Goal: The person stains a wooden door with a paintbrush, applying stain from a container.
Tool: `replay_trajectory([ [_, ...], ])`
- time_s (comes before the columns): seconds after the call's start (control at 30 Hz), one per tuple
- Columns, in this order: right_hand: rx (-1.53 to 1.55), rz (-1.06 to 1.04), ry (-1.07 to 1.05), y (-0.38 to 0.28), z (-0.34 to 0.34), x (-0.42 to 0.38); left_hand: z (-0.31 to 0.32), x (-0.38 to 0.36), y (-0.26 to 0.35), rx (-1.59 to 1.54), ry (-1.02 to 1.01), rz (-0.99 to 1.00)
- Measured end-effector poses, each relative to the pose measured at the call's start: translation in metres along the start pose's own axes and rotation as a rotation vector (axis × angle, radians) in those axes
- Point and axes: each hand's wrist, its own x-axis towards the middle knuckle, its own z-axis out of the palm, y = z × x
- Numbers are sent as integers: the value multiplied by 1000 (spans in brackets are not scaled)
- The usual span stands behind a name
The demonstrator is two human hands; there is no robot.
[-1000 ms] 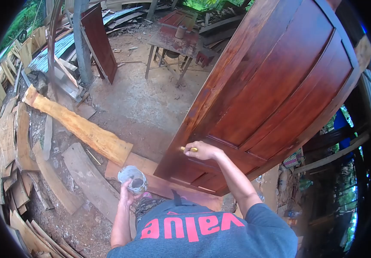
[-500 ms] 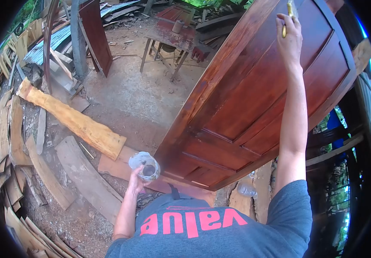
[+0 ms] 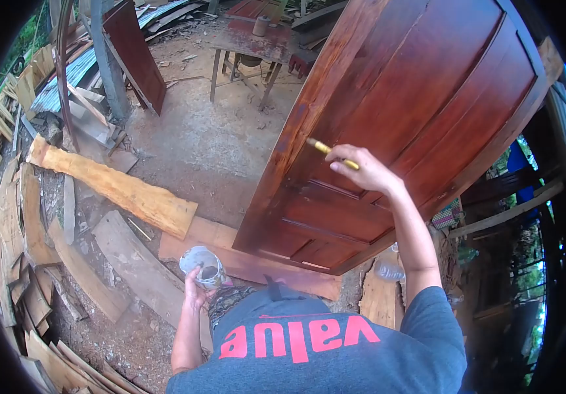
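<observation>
Plainly, door [image 3: 421,125]: wooden, tall and paneled, stands before both hands, foot along a flat reddish board [image 3: 270,266]; smooth and glossy red-brown over most of the face, lighter orange-brown with dark blotches down the left edge.
Door panels: two long ones above, separated by a raised strip; shorter ones below, sunk within molded frames.
Brush [image 3: 323,148]: one, slim yellow handle, bristles toward the door's paler left edge; cannot tell whether touching.
Right hand [image 3: 368,172]: holds the brush handle between curled fingers, in front of the door.
Container [image 3: 195,255]: one, round, whitish and smeared, dark inside; held well below and left of the brush.
Left hand [image 3: 195,292]: grips the container by its side, thumb over the rim.
Plank [image 3: 115,180]: one, golden, wavy-edged, lies on rough dirt.
Second door [image 3: 135,56]: one, dark red, leans near a gray post [image 3: 106,59].
Table [image 3: 250,43]: one, stained wood, carries one squat can [image 3: 262,26].
Corrugated sheets [image 3: 69,82]: bluish, ridged, lie among scrap wood, too jumbled to count.
Bottle [image 3: 388,269]: one, clear plastic, lies near the door's foot.
</observation>
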Motion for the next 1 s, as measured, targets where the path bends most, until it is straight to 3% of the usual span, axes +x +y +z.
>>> replay_trajectory([
  [0.13, -578, -124, 858, -45, -138, 3, 41, 9, 4, 2, -95, 23],
  [0.23, -936, -314, 1355, -42, -175, 3, 69, 27, -5, 8, -179, 19],
  [0.3, -1002, -203, 1361, -28, -154, -4, 87, 30, -12, 16, -216, 9],
  [0.33, -944, -176, 1242, -19, -130, -8, 97, 27, -15, 34, -218, 17],
  [0.5, -455, 108, 436, 29, 90, -64, 110, 4, -27, 121, -208, 15],
  [0.6, 85, 212, -72, 75, 191, -115, 83, 12, -45, 71, -173, -12],
  [0.63, 180, 187, -215, 96, 211, -132, 75, 12, -49, 47, -145, -39],
  [0.7, 278, 376, -443, 96, 182, -144, 71, -1, -50, 94, -95, -63],
  [0.77, 223, 378, -458, 111, 122, -151, 76, -13, -50, 133, -57, -75],
  [0.87, 31, 345, -183, 94, -25, -155, 89, -9, -58, 149, -35, -82],
  [0.93, -179, 268, 170, 59, -120, -158, 105, -7, -64, 140, -9, -74],
  [1.0, -501, 188, 663, 30, -180, -161, 132, 1, -68, 119, -102, -66],
])
